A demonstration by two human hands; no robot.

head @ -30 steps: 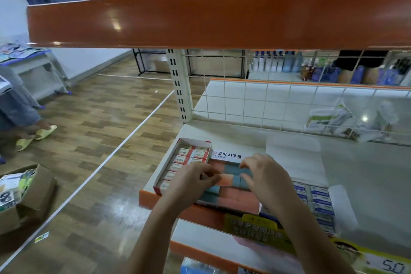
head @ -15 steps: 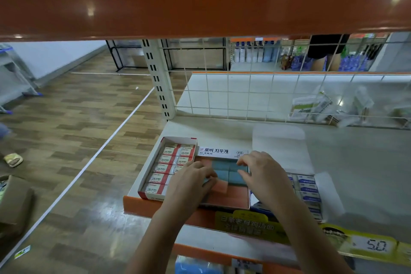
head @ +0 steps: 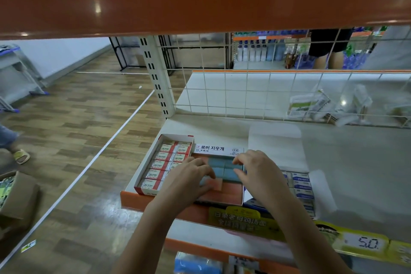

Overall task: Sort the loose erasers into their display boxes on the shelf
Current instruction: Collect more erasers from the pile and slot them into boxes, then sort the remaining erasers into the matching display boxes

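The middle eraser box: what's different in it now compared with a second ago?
The left hand has brought its pink eraser down from mid-air into the middle box, near the front. The right hand stays over the blue erasers. The side boxes look unchanged.

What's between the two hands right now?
Head view: blue-grey erasers in the middle white display box fill the gap between left hand and right hand.
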